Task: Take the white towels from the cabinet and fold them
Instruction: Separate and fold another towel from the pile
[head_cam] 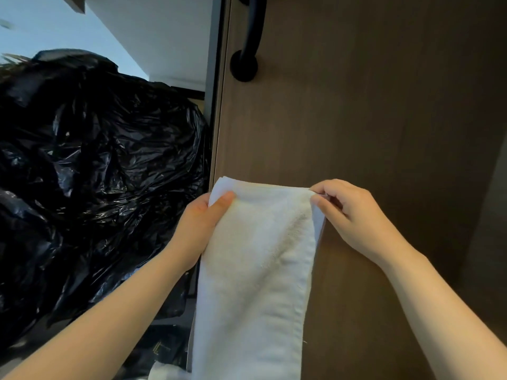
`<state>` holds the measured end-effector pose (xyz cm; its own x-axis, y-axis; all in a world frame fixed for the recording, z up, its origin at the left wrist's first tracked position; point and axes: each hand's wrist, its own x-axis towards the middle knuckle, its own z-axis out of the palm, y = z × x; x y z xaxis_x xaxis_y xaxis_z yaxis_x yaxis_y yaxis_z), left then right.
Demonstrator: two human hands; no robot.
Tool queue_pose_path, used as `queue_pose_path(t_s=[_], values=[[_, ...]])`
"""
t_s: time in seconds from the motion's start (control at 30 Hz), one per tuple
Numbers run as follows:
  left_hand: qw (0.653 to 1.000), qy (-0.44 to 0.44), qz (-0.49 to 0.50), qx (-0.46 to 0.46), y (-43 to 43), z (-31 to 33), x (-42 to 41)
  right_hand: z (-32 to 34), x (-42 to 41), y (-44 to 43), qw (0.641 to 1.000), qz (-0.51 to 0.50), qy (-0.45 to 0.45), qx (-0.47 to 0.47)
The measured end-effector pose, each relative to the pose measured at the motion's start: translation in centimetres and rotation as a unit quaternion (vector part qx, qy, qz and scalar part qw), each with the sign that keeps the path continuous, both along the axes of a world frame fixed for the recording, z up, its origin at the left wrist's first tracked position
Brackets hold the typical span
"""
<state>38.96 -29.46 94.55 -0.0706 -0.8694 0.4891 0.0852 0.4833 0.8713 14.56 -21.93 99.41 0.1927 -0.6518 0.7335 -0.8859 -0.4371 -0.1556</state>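
Before the cabinet door [356,119], both hands pinching towel [255,270] corners, lower end cropped.

Indoor storage closet: a wood-grain cabinet door [356,119] with black handle [245,54] at 12 o'clock, bulging black plastic bags [96,160] at 9 o'clock

I've got the towel [255,270] hanging in front of the door [370,119]. Left hand [197,231] is on its top left corner, right hand [348,215] on the top right. Bag [96,160] sits left of the door, handle [248,50] on the door above the towel.
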Motion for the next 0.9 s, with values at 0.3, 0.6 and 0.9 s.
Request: queue_pose_path(t_s=[0.3,0.6,0.9], values=[[0.979,-0.01,0.148,-0.138,0.9,1.6,-2.7,-1.1,-1.2,0.9,0.976,0.046,-0.211,-0.042],[0.964,-0.047,0.163,-0.206,2.1,1.4,-6.3,-3.2,-0.8,-0.4,0.885,0.012,-0.45,-0.119],[0.996,-0.071,-0.038,-0.033,4.5,1.3,-8.3,-3.0,-4.6,0.2,0.894,0.024,-0.414,-0.171]])
